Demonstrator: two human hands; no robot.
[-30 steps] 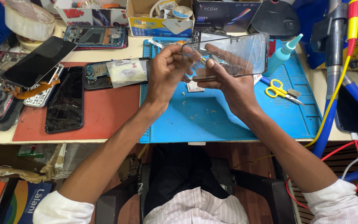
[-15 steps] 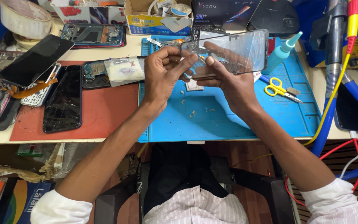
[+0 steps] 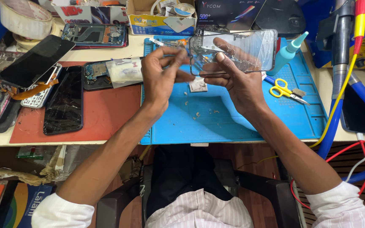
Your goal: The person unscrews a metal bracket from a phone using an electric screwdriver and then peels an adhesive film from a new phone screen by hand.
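Above the blue mat, your right hand grips the clear glass panel at twelve o'clock; your left hand pinches its left edge, scissors at three o'clock.

Bright, even light from above fills the view — colours are vivid and shadows under the hands stay soft and short. The clear glass phone panel carries pale glare. Focus is sharp at centre; straight edges bow slightly toward the corners.
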